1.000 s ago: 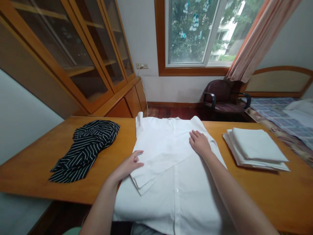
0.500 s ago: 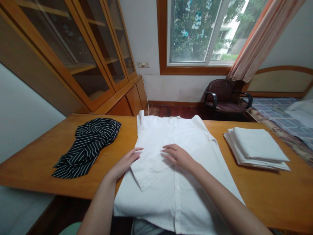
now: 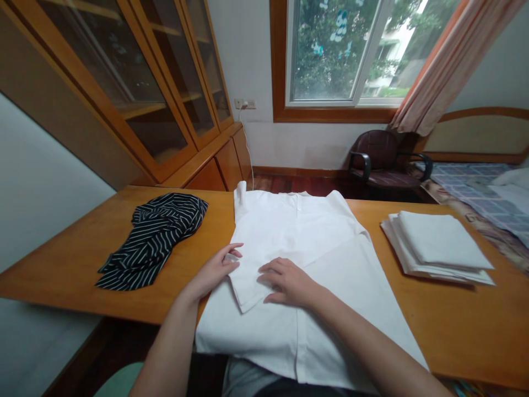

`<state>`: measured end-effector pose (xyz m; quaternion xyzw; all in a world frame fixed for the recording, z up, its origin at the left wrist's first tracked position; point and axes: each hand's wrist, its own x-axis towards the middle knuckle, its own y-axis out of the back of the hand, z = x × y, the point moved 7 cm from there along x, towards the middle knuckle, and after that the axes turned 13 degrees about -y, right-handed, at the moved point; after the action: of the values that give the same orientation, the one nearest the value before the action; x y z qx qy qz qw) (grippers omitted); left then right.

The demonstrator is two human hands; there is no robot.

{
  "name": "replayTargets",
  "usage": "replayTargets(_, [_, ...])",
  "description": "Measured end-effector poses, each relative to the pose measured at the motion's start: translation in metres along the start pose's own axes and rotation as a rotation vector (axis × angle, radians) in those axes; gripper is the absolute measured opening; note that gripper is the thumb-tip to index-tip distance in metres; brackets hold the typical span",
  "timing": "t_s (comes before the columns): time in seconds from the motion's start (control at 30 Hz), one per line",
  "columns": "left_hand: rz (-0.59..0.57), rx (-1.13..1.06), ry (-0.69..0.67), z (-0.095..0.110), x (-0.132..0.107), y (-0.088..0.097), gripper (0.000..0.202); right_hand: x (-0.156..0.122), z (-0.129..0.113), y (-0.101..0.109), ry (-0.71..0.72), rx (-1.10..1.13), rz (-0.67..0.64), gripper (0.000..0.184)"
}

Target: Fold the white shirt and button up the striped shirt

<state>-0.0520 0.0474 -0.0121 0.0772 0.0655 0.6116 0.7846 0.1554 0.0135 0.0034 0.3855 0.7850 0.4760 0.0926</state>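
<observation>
A white button-front shirt [image 3: 285, 220] lies spread over the table, its lower hem at the near edge. One sleeve [image 3: 330, 264] is laid across the front, with its cuff end near the left side. My left hand [image 3: 217, 270] rests at the shirt's left edge beside that cuff, fingers apart and holding nothing. Over the sleeve lies my right hand [image 3: 285, 281], palm down with its fingers spread on the cloth.
A crumpled black-and-white striped cloth [image 3: 155, 240] lies on the wooden table [image 3: 74, 264] at left. Folded white cloths [image 3: 442, 242] are stacked at right. Beyond stand a glass-door cabinet [image 3: 157, 154], an armchair [image 3: 376, 157] and a bed [image 3: 475, 176].
My right hand has slid left and toward me along the sleeve. The left hand stays by the shirt's left edge. The whole view has shifted slightly.
</observation>
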Motion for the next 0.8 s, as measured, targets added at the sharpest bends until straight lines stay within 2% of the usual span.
replayTargets(0.17, [0.173, -0.201, -0.053, 0.008, 0.007, -0.012, 0.048, -0.002, -0.003, -0.003, -0.013, -0.019, 0.072, 0.060])
replayTargets(0.33, [0.275, -0.349, -0.046, 0.015, 0.012, -0.026, 0.038, -0.004, 0.000, 0.004, -0.025, -0.010, 0.196, 0.029])
replayTargets(0.4, [0.284, -0.359, -0.038, 0.018, 0.013, -0.029, 0.037, -0.005, 0.005, 0.013, -0.045, 0.046, 0.263, 0.026])
replayTargets(0.5, [0.252, -0.260, -0.025, 0.023, 0.017, -0.028, 0.040, -0.006, 0.018, 0.030, -0.142, 0.175, 0.363, 0.024])
replayTargets(0.6, [0.174, -0.033, -0.077, 0.033, 0.026, -0.023, 0.041, -0.007, 0.032, 0.043, -0.249, 0.265, 0.426, 0.023])
replayTargets(0.7, [0.057, 0.239, -0.186, 0.052, 0.039, -0.021, 0.038, -0.007, 0.044, 0.045, -0.322, 0.280, 0.439, 0.022])
replayTargets(0.8, [-0.103, 0.430, -0.283, 0.075, 0.050, -0.032, 0.034, -0.008, 0.054, 0.040, -0.371, 0.262, 0.450, 0.022])
